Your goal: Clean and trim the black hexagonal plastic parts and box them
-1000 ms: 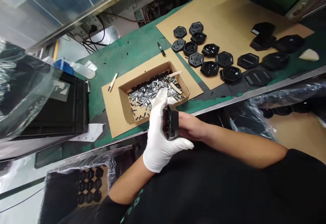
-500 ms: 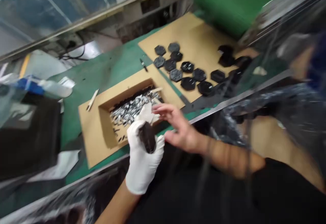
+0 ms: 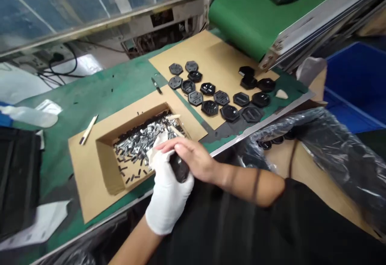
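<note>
My left hand (image 3: 169, 196), in a white glove, is closed around a black plastic piece (image 3: 179, 168), whose dark face shows between thumb and palm. My bare right hand (image 3: 196, 158) presses against the piece from the far side, its fingers folded over a crumpled white cloth (image 3: 159, 141). Part of the cloth is hidden by the fingers. Both hands are over the near edge of a cardboard box (image 3: 110, 168), which holds many small black and silvery pieces (image 3: 141, 138).
Several black octagonal pieces (image 3: 209, 107) lie on a cardboard sheet (image 3: 223, 58). A pen (image 3: 156, 85) and a cream-coloured stick (image 3: 89, 129) lie near the box. Behind is a green conveyor belt (image 3: 241, 15); at right, a plastic-lined carton (image 3: 289, 160); at left, a clear bottle (image 3: 33, 115).
My right hand has closed in on the black piece and the cloth, its fingers now folded over. The view has shifted, bringing more of the conveyor and a black piece on it into sight.
</note>
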A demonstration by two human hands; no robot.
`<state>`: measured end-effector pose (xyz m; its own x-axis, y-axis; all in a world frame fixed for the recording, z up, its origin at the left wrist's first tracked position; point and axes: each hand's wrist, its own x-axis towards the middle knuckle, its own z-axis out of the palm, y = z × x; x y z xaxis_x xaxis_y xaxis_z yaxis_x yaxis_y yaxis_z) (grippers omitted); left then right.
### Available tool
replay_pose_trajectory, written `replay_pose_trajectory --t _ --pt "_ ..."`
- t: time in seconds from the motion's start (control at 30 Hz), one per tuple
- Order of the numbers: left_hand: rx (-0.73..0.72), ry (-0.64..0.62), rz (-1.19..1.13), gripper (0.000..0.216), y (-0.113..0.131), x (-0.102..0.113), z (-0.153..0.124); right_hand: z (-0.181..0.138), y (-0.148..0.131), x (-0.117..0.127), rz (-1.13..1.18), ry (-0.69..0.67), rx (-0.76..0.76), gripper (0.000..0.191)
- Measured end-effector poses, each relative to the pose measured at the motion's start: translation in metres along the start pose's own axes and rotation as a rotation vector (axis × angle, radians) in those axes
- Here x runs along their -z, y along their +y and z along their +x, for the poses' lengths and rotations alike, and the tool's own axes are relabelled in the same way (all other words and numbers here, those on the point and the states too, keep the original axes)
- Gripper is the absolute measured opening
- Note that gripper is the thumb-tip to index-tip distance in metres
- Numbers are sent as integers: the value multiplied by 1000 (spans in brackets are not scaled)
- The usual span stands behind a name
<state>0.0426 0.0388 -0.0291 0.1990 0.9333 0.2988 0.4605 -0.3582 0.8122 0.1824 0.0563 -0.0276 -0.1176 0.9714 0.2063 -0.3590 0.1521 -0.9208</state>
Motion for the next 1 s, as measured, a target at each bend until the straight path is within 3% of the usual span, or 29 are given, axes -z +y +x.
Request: replay_pose_trajectory --t 0.1,0.3,0.53,0.67,0.77,0.9,1.0 --pt "-59 -43 113 48 5 0 7 6 -6 7 54 9 -76 41" --pt "119 -176 -20 44 7 9 18 9 -7 16 53 56 -232 44" --pt "133 -243 -169 41 10 14 33 14 -8 16 -100 23 -162 37" --pt "343 -313 -509 51 0 22 30 28 -7 42 -516 47 10 32" --pt "505 -236 -796 55 -9 26 25 50 4 80 -859 161 104 35" --pt "549 -102 -1043 59 -15 29 24 77 21 117 -1108 -29 29 50" --pt "606 -61 -1070 54 -16 33 24 87 16 116 -1224 -94 26 43"
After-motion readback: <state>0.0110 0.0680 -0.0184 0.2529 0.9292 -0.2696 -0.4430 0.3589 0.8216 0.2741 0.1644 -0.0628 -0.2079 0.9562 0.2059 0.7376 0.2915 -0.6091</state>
